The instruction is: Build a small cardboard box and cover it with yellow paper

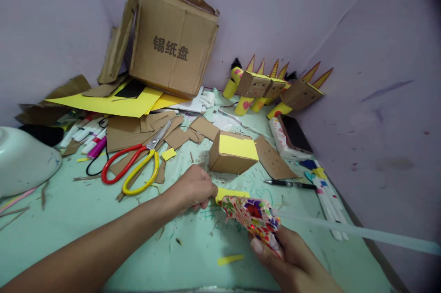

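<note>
My right hand (292,256) grips a flower-patterned hot glue gun (253,215), and a long translucent glue stick (361,233) sticks out of its back. The gun's front end is over a yellow paper strip (232,193). At the strip's left end, my left hand (196,187) is closed with its fingertips pinching the paper. Just beyond both hands sits a small cardboard box (227,162) with a yellow paper piece (237,146) on top. Another thin yellow strip (230,260) lies on the table near the front.
Large red-and-yellow scissors (138,160) lie left among cardboard scraps and markers. A big cardboard box (174,45) leans at the back over yellow sheets (103,104). Spiked cardboard figures (255,84) stand by the wall. A pen (289,184), phone (294,132) and markers (330,205) are right.
</note>
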### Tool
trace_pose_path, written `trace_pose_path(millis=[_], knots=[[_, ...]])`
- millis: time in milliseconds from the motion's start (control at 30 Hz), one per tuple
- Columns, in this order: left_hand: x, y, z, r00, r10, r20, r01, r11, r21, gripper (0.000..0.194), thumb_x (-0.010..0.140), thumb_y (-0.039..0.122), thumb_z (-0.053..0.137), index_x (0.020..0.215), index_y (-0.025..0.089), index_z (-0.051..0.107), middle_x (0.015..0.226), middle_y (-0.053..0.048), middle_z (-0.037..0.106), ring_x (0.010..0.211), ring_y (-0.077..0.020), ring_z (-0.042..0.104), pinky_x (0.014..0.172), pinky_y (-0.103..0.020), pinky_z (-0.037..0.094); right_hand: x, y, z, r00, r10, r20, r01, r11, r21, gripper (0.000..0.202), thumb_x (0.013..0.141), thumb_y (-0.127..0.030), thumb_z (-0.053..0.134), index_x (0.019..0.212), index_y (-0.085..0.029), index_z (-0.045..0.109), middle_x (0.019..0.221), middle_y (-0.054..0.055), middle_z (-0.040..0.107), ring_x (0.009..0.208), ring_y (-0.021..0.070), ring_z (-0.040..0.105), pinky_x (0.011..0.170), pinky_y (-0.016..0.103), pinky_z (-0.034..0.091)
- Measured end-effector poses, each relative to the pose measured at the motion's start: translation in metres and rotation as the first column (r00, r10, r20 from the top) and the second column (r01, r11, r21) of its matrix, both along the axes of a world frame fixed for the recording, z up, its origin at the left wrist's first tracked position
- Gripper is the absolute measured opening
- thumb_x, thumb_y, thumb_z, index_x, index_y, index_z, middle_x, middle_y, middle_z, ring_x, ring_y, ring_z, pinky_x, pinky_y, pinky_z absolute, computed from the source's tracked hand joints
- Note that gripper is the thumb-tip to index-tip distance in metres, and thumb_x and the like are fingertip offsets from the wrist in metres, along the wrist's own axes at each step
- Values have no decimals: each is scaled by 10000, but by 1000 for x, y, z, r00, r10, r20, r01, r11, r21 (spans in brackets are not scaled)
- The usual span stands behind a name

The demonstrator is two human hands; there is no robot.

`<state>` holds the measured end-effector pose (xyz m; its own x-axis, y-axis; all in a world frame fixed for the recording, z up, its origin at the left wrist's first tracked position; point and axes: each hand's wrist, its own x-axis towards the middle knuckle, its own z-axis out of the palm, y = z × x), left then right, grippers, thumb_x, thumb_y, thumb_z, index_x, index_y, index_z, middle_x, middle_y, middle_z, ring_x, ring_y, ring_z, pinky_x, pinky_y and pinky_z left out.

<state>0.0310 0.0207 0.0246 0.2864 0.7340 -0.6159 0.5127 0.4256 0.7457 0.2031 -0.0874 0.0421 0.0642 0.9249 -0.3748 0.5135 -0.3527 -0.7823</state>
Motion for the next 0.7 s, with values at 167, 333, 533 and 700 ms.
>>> trace_pose_path(millis=[167,333,533,700], knots=[[0,-1,0,1000,2,1,-2,1000,9,240,555,97,480,345,188,408,229,51,357,241,-63,264,310,-200,187,6,-2,0,1000,-17,12,17,999,-48,579,753,-598,529,1172,-212,634,1165,74,668,1050,309,600,915,367,462],[-1,0,-3,1000,13,25,-14,1000,8,211,550,107,468,366,193,412,237,49,368,255,-69,281,317,-204,190,11,-8,-2,997,-54,54,56,998,-40,556,749,-591,537,1151,-224,650,1160,54,672,1065,305,590,903,354,471],[-1,-1,0,1000,9,4,-9,1000,8,200,544,107,453,373,201,409,227,52,347,259,-76,271,320,-210,172,19,-11,-7,993,-88,74,92,995,-48,541,743,-574,557,1140,-219,653,1156,61,671,1008,298,619,785,323,524],[1,-2,4,1000,9,-2,-9,1000,4,206,557,101,461,383,199,409,224,57,337,260,-74,254,328,-210,166,25,-15,-8,990,-103,101,107,993,-42,504,756,-575,538,1094,-228,675,810,42,739,857,291,663,759,316,525]])
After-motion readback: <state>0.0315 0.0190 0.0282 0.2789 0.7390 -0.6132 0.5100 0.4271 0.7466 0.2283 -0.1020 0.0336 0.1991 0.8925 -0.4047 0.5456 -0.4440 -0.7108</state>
